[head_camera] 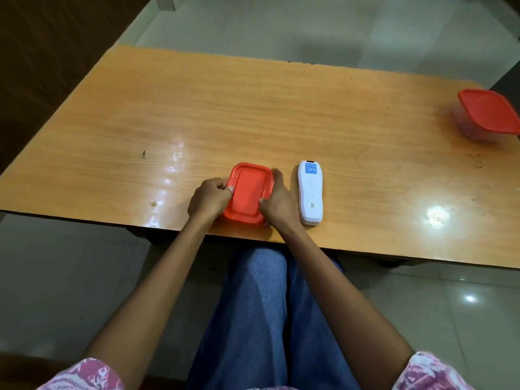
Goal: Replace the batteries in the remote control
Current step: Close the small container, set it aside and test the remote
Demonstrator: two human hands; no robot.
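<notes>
**A:** Which step is this?

**B:** An early one, I'd say. Both hands are clamped on the small box (244, 215) at the near edge of the table (281, 114). The left hand (209, 199) curls at the left rim of its red lid (249, 190). The right hand (277, 202) holds the right side, thumb on the lid. It looks like opening the box, presumably for batteries.

**A:** And the remote?

**B:** The remote (310, 192) lies back up on the table, just beside the right hand, with neither hand on it. Its back cover seems to be on.

**A:** What does the next move call for?

**B:** Probably prising one lid edge up while the other hand holds the base down.

**A:** Anything you can't make out?

**B:** The box's inside is hidden, and no batteries are in view. The remote's label is too small to read. A second box (488, 116) at the far right is cut by the frame, its contents unclear.
</notes>
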